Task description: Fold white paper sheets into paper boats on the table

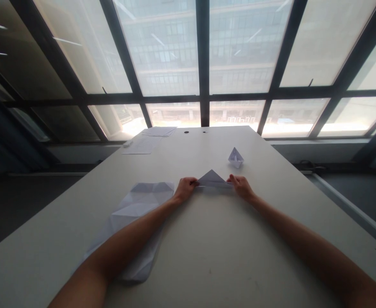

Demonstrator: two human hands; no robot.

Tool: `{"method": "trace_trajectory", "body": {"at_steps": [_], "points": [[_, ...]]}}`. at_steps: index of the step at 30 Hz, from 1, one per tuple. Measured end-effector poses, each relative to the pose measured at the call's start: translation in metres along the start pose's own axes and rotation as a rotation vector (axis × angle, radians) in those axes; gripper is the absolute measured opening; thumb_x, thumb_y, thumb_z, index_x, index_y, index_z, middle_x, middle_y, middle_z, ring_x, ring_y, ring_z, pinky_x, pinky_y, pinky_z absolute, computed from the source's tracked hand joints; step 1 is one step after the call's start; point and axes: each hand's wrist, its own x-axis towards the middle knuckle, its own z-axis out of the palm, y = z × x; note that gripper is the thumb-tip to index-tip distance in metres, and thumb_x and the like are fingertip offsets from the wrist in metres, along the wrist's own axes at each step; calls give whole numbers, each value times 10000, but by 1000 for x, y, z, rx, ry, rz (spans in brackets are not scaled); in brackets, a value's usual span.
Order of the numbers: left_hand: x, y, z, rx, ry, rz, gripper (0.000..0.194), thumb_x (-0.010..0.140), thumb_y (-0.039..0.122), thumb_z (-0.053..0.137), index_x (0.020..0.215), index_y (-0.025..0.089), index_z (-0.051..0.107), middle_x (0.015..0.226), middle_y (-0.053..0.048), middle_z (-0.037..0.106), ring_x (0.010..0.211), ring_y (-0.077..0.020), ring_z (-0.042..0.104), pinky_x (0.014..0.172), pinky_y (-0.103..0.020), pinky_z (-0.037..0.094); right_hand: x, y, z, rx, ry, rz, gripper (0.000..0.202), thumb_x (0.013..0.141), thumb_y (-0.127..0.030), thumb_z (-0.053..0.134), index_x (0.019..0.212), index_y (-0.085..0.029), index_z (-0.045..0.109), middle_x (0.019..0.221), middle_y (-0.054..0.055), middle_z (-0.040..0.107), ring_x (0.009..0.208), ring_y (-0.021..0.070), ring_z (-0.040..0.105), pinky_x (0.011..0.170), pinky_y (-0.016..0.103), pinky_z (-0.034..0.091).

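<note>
A folded white paper [211, 177] with a pointed top and a flat strip along its lower edge is held just above the white table. My left hand [186, 188] pinches its left end, and my right hand [240, 186] pinches its right end. Beyond my right hand stands a small folded paper boat [235, 158]. Under and beside my left forearm lies a large creased white sheet [136, 214], partly hidden by the arm.
The long white table [213, 248] reaches toward the windows. Loose papers [139, 145] lie at its far left, with a small pale object [127, 144] beside them. Two small dark spots show near the far edge.
</note>
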Motion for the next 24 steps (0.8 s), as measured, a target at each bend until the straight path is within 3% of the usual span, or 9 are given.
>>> {"method": "trace_trajectory", "body": {"at_steps": [3, 8, 12, 24], "points": [[0, -1, -1, 15, 18, -3, 186, 827, 220, 602, 749, 124, 741, 599, 13, 602, 605, -114, 504, 583, -212, 333, 6, 8, -6, 142, 29, 118, 549, 895, -562, 431, 724, -136, 733, 614, 62, 662, 567, 183, 581, 543, 281, 406], [1, -2, 0, 24, 18, -9, 163, 831, 203, 614, 768, 127, 744, 614, 8, 620, 615, -118, 513, 596, -213, 346, 11, 19, -20, 246, -116, 115, 357, 736, -477, 655, 828, -142, 735, 688, 50, 690, 602, 170, 593, 569, 274, 444], [1, -1, 0, 16, 15, -14, 177, 839, 222, 612, 764, 131, 743, 609, 1, 621, 618, -125, 526, 600, -219, 354, 12, 21, -26, 193, -229, 68, 324, 748, -451, 656, 810, -145, 743, 666, 38, 682, 605, 160, 581, 583, 273, 440], [1, 0, -2, -47, -24, -9, 200, 830, 259, 608, 774, 137, 756, 635, -11, 647, 637, -136, 555, 604, -216, 379, 6, 9, -19, 176, -358, -57, 353, 748, -504, 690, 801, -160, 747, 790, 67, 715, 757, 203, 623, 710, 300, 490]]}}
